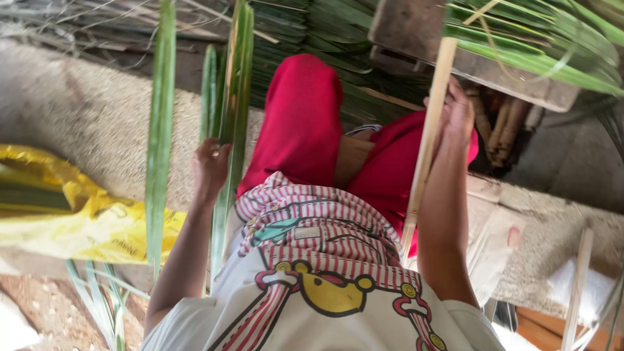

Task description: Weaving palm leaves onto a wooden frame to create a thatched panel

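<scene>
Left hand (209, 166) closed around 1 green palm leaf (233, 97); right hand (455, 117) gripped on 1 pale wooden stick (426, 146), held upright over red trousers (302, 123).

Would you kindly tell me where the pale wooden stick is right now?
In the head view, the wooden stick stands nearly upright right of centre, held by the right hand, beside the red trousers.

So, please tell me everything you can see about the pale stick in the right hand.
The stick is long, flat and narrow, pale tan, like split wood or bamboo. It stands nearly upright, leaning slightly, its top near the wooden board, its lower end by the striped shirt. The right hand has its grip around the upper part. It crosses the red trousers.
</scene>
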